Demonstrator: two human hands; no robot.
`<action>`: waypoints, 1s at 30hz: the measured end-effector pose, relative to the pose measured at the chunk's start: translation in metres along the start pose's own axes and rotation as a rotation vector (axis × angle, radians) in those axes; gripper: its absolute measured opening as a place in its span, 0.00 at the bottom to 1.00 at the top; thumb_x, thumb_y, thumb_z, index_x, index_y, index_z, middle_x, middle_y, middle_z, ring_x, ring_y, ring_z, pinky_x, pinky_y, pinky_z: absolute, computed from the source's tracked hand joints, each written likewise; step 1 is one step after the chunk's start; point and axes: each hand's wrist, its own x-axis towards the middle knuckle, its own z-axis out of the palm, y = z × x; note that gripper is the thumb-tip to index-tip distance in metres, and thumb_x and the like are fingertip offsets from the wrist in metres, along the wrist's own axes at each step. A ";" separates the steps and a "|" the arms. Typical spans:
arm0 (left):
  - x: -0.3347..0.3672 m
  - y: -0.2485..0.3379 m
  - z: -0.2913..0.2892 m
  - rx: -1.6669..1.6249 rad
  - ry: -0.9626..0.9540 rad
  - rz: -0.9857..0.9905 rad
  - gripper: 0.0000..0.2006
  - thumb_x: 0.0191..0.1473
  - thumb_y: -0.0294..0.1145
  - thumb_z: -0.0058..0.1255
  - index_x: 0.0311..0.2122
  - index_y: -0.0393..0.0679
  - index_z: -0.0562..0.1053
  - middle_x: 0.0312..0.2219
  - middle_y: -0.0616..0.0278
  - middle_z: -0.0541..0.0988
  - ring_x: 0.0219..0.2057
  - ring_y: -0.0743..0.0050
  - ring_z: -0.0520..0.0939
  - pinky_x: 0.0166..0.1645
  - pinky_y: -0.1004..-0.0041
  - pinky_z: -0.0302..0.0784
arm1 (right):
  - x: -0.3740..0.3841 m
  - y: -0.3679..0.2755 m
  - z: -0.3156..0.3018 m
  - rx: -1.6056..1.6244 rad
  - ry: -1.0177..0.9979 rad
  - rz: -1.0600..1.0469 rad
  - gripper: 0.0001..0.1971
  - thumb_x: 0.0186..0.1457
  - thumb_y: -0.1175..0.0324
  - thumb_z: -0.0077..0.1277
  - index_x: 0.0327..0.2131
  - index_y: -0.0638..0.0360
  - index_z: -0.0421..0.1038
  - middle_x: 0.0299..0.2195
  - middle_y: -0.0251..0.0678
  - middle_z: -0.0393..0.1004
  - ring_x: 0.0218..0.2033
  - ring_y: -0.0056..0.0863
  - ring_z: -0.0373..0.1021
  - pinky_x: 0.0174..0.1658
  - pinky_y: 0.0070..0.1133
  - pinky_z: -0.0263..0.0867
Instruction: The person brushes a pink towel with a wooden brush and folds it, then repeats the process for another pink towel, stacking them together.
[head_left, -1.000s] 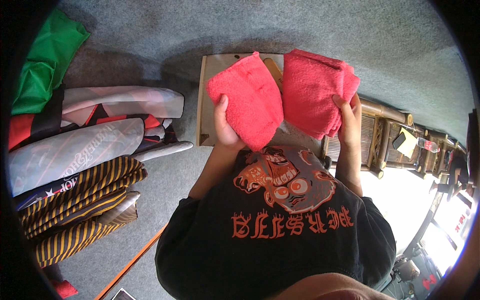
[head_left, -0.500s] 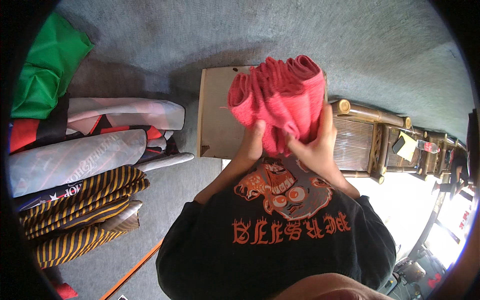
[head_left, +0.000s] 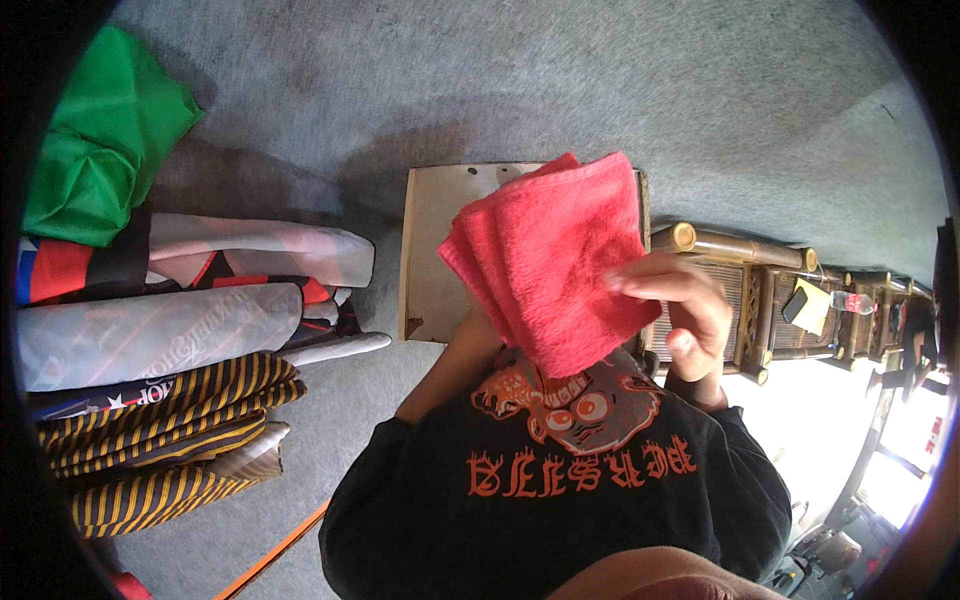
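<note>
A folded red terry towel (head_left: 560, 270) is held up in front of my chest, its layers showing along the left edge. My left hand (head_left: 483, 325) is behind it, bearing it from below; the towel hides its fingers. At the towel's right side my right hand (head_left: 690, 310) has its fingers apart, with the fingertips against or just over the cloth and the thumb standing off it. Beyond the towel is a pale wooden board or box top (head_left: 435, 250), partly covered by it.
Hanging at the left are a green cloth (head_left: 110, 130), a grey printed cape (head_left: 160, 335) and black-and-yellow striped cloths (head_left: 170, 410). On the right runs bamboo furniture (head_left: 740, 245) bearing a yellow paper (head_left: 810, 312), a dark phone-like object (head_left: 795, 305) and a plastic bottle (head_left: 853, 302).
The towel, earlier bunched in rolls between both hands, now shows a flat folded face and sits lower. My right hand has let go and moved to its right side.
</note>
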 end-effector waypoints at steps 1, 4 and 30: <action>-0.001 -0.003 -0.001 0.047 -0.003 0.001 0.48 0.50 0.75 0.21 0.62 0.40 0.52 0.59 0.52 0.59 0.59 0.56 0.61 0.63 0.56 0.54 | -0.004 0.011 -0.008 -0.049 0.032 -0.111 0.22 0.51 0.59 0.49 0.42 0.70 0.70 0.41 0.49 0.73 0.45 0.40 0.70 0.46 0.32 0.64; -0.002 -0.007 -0.003 0.163 -0.006 0.006 0.48 0.50 0.75 0.21 0.62 0.40 0.51 0.59 0.52 0.59 0.60 0.57 0.61 0.63 0.56 0.54 | -0.006 0.014 -0.012 -0.207 0.417 0.208 0.46 0.36 0.49 0.65 0.55 0.65 0.56 0.53 0.42 0.63 0.52 0.31 0.61 0.45 0.25 0.57; -0.010 0.031 -0.014 0.371 0.043 -0.093 0.48 0.51 0.75 0.18 0.63 0.41 0.51 0.60 0.53 0.59 0.60 0.60 0.60 0.63 0.57 0.53 | -0.018 0.021 0.013 0.156 0.041 0.288 0.53 0.27 0.66 0.70 0.59 0.61 0.49 0.55 0.41 0.58 0.56 0.31 0.58 0.57 0.28 0.55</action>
